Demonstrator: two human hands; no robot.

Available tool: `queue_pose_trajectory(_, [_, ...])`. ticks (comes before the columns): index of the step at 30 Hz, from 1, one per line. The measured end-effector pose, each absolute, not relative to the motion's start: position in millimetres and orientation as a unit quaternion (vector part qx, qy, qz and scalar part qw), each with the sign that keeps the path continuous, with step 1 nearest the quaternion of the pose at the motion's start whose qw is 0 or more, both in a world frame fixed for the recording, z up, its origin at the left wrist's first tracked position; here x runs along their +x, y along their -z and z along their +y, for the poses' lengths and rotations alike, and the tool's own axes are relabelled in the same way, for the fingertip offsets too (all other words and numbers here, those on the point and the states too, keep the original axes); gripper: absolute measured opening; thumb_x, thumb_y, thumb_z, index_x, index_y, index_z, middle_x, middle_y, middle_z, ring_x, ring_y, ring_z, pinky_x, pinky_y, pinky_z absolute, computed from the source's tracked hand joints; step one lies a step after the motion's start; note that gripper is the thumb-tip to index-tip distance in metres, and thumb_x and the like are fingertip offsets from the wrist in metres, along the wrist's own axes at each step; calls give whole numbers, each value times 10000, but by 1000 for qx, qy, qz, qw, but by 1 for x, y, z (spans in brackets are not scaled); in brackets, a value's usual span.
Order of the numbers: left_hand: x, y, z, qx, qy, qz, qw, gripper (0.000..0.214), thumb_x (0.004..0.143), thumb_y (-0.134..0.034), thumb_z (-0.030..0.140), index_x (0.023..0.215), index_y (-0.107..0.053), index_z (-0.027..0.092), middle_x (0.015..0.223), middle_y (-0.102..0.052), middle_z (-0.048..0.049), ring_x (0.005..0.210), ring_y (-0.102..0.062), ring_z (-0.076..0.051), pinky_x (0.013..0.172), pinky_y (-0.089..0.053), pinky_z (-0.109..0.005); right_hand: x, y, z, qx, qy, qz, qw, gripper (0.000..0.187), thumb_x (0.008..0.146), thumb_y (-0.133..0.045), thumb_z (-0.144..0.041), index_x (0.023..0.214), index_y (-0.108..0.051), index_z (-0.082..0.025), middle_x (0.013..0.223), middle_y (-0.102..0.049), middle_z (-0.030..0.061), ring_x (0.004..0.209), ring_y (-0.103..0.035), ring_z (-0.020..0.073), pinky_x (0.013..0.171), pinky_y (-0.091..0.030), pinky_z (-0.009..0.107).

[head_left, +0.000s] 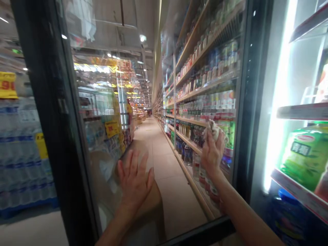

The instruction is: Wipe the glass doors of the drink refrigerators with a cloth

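While right grip (212,155) clasps bunched cloth (214,128); left grip (135,179) splays, empty; cloth axis unclear

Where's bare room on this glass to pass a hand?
Bare glass runs between the left hand and the right hand, and above both. It's tighter between the pale cloth and dark frame at right; a green package crowds the lit shelf.

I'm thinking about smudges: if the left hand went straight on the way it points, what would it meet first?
Most likely the glass pane: the left hand is spread on it or very near it, though this one view leaves contact unclear.
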State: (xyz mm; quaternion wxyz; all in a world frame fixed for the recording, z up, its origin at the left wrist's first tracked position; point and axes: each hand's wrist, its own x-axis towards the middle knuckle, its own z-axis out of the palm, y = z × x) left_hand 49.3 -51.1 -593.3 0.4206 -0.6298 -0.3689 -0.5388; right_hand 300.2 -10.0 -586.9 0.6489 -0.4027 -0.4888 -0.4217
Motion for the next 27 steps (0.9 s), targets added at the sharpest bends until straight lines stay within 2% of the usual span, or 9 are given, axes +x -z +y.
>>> queue_pose_trajectory(5, [55,568,-46,-607,524,-390,452,675,835,-555,308,1438,-256,253,1501,-273,-100,1412,-172,-260,1142,-66,-493,294,582,-12,-346,444,-622,545,537,844,-481,-191,1355,-424,-347,1534,-221,30,1390,-254,288,1078,-305,528])
queue_pose_trajectory(11, [51,569,-42,-607,515,-385,467,694,841,-554,315,1446,-219,270,1500,-273,-83,1411,-175,-244,1148,-73,-475,345,569,6,-437,385,-423,695,466,892,-372,-240,1350,-457,-213,1490,-291,141,1372,-277,323,1046,-299,607])
queue_pose_trajectory(13, [49,569,-42,-607,516,-382,468,703,839,-556,308,1448,-207,280,1500,-273,-72,1408,-188,-244,1149,-78,-471,337,572,2,-423,395,-450,680,482,882,-393,-225,1362,-439,-212,1507,-256,137,1383,-251,323,1052,-296,597])
queue_pose_trajectory(17, [46,569,-39,-602,517,-384,472,701,831,-568,310,1444,-230,268,1495,-286,-77,1405,-201,-247,1151,-87,-467,324,581,-10,-340,441,-646,522,471,836,-467,-185,1280,-516,-333,1507,-288,19,1386,-268,264,1083,-306,510])
queue_pose_trajectory(18, [45,569,-39,-602,515,-385,472,699,830,-569,307,1443,-236,263,1495,-286,-81,1405,-201,-250,1150,-91,-471,331,580,-9,-349,438,-642,524,451,835,-468,-189,1255,-538,-339,1495,-312,11,1378,-286,255,1082,-311,503])
queue_pose_trajectory(20, [43,570,-38,-605,513,-388,469,698,831,-567,296,1444,-235,261,1497,-281,-83,1405,-202,-253,1148,-99,-478,354,575,-4,-409,417,-549,598,439,855,-421,-204,1271,-534,-287,1481,-333,58,1368,-301,265,1071,-313,535])
queue_pose_trajectory(23, [41,570,-37,-607,517,-382,466,705,826,-568,291,1445,-230,269,1499,-278,-76,1404,-206,-252,1149,-96,-479,373,569,3,-462,388,-414,681,487,881,-356,-225,1359,-441,-199,1483,-298,147,1373,-274,311,1044,-304,606])
queue_pose_trajectory(25, [41,570,-37,-603,520,-379,472,704,821,-574,293,1442,-242,271,1497,-285,-74,1402,-212,-249,1151,-89,-471,360,574,1,-438,407,-457,659,519,867,-396,-226,1385,-401,-218,1517,-222,137,1392,-220,329,1046,-299,611])
queue_pose_trajectory(27, [41,569,-37,-600,518,-375,481,699,820,-575,288,1439,-253,265,1494,-292,-79,1401,-216,-246,1151,-95,-467,335,583,-5,-386,439,-562,586,552,838,-453,-208,1383,-397,-278,1547,-150,73,1407,-187,315,1063,-313,564])
